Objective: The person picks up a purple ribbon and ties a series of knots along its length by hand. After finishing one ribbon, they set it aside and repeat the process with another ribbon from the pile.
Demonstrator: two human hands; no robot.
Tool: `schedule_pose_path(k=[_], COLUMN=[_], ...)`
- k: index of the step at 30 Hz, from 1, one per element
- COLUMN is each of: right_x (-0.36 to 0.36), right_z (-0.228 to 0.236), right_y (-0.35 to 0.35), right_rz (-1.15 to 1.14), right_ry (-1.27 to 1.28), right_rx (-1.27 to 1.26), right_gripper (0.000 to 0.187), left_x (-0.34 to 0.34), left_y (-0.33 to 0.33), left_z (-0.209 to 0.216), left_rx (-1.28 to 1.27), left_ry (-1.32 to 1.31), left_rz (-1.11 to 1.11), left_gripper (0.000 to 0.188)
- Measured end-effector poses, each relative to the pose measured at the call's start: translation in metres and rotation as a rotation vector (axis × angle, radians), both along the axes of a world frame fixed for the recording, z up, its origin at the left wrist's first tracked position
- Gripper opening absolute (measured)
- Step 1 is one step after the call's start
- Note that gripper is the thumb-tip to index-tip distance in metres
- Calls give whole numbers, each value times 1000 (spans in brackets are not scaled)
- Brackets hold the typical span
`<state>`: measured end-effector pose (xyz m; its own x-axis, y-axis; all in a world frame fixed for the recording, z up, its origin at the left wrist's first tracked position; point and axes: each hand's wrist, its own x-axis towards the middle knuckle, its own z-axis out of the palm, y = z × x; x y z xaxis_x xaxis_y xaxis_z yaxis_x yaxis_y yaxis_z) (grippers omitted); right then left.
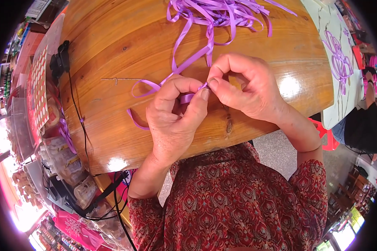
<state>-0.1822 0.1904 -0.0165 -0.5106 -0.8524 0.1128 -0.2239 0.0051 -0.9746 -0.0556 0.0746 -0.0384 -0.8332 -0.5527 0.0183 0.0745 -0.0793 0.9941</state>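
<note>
Above the wooden table, my left hand (176, 108) pinches a purple ribbon (187, 98) between thumb and forefinger. Its thumb and index tip meet at a small twist or knot of the ribbon. Right beside it, my right hand (245, 85) is closed in a pinch on the same spot, thumb against forefinger. One ribbon tail hangs out to the left below my left hand. Another stretch runs from behind that hand toward a thin metal hook tool (120, 79) lying on the table. My fingers hide part of the knot.
A heap of purple ribbons (222, 14) lies on the far side of the wooden table (113, 108). To the right, more looped ribbon (340, 56) rests on a white marbled table (345, 100). A black cable (76, 104) crosses the left edge, beside plastic bags (65, 157). Another person's arm (370, 92) shows far right.
</note>
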Motion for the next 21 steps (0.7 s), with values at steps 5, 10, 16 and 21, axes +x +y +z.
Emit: schedule_pose_path(k=[5, 10, 16, 21], right_x=[0, -1, 2, -3], right_z=[-2, -8, 6, -3], right_y=[0, -3, -2, -8], right_rz=[46, 79, 21, -42], right_ry=[-477, -780, -498, 288], right_rx=[79, -30, 87, -243], right_gripper=[6, 10, 7, 11], left_x=[0, 0, -2, -2], left_y=[1, 0, -3, -3], left_z=[-3, -9, -8, -4], left_rx=[291, 681, 747, 618], left_ry=[162, 291, 209, 199], left_rz=[-62, -131, -91, -63], left_gripper=[10, 11, 10, 10])
